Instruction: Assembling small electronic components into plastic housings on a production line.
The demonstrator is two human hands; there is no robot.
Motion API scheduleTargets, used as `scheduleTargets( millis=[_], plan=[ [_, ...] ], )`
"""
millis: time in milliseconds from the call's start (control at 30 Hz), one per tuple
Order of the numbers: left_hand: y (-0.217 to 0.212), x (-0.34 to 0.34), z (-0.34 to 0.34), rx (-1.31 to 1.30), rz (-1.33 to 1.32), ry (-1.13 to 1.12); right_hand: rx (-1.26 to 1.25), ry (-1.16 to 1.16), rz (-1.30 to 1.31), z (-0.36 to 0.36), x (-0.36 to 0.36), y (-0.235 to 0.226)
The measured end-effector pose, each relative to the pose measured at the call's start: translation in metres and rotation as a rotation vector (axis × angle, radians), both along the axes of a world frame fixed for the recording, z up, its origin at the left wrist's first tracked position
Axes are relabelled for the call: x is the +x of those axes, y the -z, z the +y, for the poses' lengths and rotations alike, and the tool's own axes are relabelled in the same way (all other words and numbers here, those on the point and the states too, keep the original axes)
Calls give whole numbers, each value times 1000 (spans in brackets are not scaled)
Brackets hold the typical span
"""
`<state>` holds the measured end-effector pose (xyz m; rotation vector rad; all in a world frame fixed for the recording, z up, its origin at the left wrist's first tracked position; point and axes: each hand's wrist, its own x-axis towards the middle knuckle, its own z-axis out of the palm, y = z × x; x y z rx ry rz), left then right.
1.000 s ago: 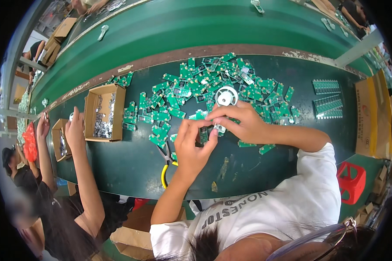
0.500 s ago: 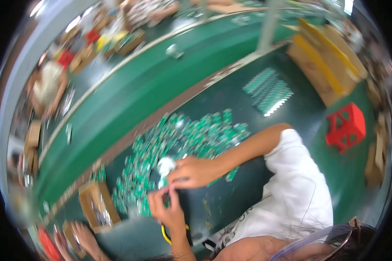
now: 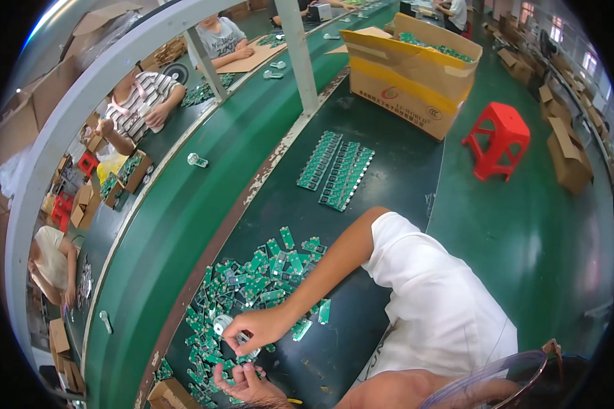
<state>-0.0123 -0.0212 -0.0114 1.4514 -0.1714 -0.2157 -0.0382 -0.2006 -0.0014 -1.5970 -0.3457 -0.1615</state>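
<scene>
- Right hand (image 3: 258, 328) pinched a small green circuit board (image 3: 241, 339) over the loose pile (image 3: 252, 283)
- Left hand (image 3: 247, 383) cupped beneath, fingers curled, grip unclear
- Judged: most boards unsorted; two neat rows (image 3: 335, 170) laid out beyond

The left hand (image 3: 245, 385) is partly cut off at six o'clock. What the right hand (image 3: 258, 328) pinches is too small to tell.

One head-worn fisheye view looks steeply down and rightward over the person's right shoulder. The hands (image 3: 252, 354) sit close at the lower centre, by the frame's bottom edge. The bench (image 3: 389, 170) and conveyor (image 3: 184, 204) run diagonally from lower left to upper centre, bending toward the rim. The floor (image 3: 525, 225) fills the right side.
</scene>
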Motion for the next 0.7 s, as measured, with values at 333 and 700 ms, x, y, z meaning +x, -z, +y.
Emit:
scheduleTargets(
  millis=[333,700],
  plan=[
    [65,53,42,-85,36,263,343,-104,200,9,-3,6],
    [39,21,18,301,-428,55,252,-109,188,17,-3,14]
  ],
)
